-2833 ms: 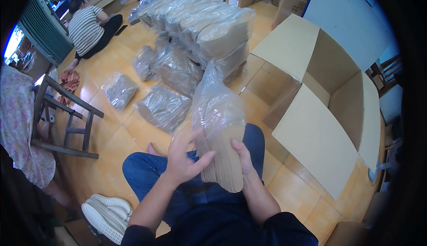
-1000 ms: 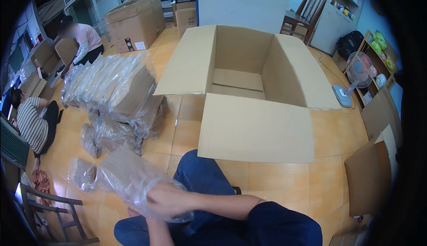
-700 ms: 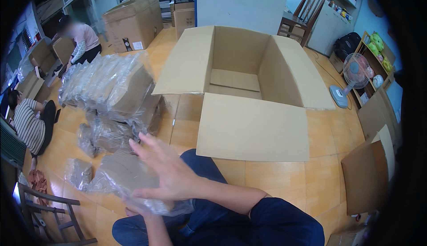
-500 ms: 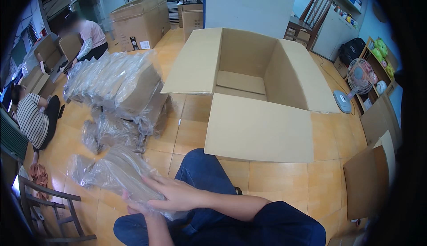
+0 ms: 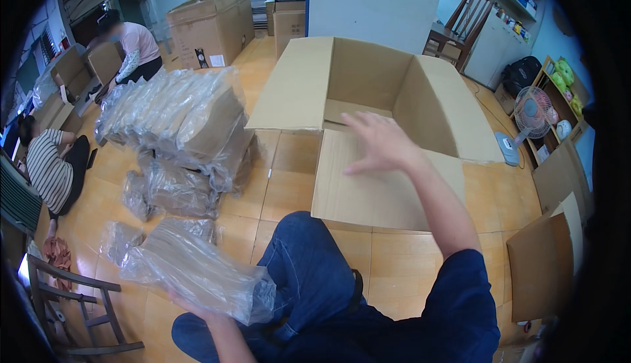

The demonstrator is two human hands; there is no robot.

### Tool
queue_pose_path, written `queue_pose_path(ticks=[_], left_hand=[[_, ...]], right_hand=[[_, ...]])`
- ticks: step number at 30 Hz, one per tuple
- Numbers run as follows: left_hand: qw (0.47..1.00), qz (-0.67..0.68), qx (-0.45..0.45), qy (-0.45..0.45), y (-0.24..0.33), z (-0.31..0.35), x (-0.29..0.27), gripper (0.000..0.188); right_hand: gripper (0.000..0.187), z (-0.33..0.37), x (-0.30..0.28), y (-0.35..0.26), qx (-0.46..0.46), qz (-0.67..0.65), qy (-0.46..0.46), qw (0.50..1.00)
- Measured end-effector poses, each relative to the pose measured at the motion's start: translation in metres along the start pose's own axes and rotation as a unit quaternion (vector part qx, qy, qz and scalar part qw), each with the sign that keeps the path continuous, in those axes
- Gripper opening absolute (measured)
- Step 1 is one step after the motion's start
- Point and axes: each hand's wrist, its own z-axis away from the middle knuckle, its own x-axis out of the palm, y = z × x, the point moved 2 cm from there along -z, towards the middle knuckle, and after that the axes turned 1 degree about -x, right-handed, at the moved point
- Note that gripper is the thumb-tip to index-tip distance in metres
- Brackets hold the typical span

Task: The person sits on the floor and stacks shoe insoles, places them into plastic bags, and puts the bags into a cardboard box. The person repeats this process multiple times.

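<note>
1. Bagged bundle [image 5: 190, 268], here in the foreground: clear plastic around brown, flat-looking pieces, lying aslant beside the bent knee [image 5: 305, 241].
2. Left hand [image 5: 202, 312] under its near side, propping it; the fingers are mostly hidden, so I can't tell how firmly they close.
3. Right hand [image 5: 380, 143] out ahead, fingers spread and holding nothing, over the front flap [image 5: 342, 195]; contact, I can't tell.
4. Looks like a support-and-reach step: one hand minds the bundle, the other is out at the big open carton [image 5: 361, 77]. I'd say the next move calls for a steady left hand while the right settles on the cardboard or returns to the plastic.
5. Beyond the bundle, more bagged bundles [image 5: 181, 189] on the floor, then a taller bagged stack [image 5: 171, 110].
</note>
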Motion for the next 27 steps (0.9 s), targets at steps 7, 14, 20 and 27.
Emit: queue_pose_path(ticks=[7, 14, 20, 27], left_hand=[[0.990, 0.019, -0.058, -0.124, -0.013, -0.004, -0.008, 0.073], [0.989, -0.021, -0.068, -0.132, -0.035, -0.014, 0.017, 0.067], [0.973, -0.065, -0.082, -0.206, -0.061, -0.016, 0.082, 0.062], [0.897, -0.103, -0.154, -0.400, -0.092, -0.023, 0.182, 0.058]], right_hand=[[0.052, 0.028, 0.041, 0.019, 0.114, -0.027, -0.070, 0.991], [0.043, 0.088, 0.043, -0.011, 0.033, -0.041, 0.032, 0.998], [0.040, 0.106, 0.029, -0.014, 0.028, -0.084, 0.023, 0.996], [0.079, 0.057, -0.012, 0.007, 0.005, -0.363, -0.068, 0.929]])
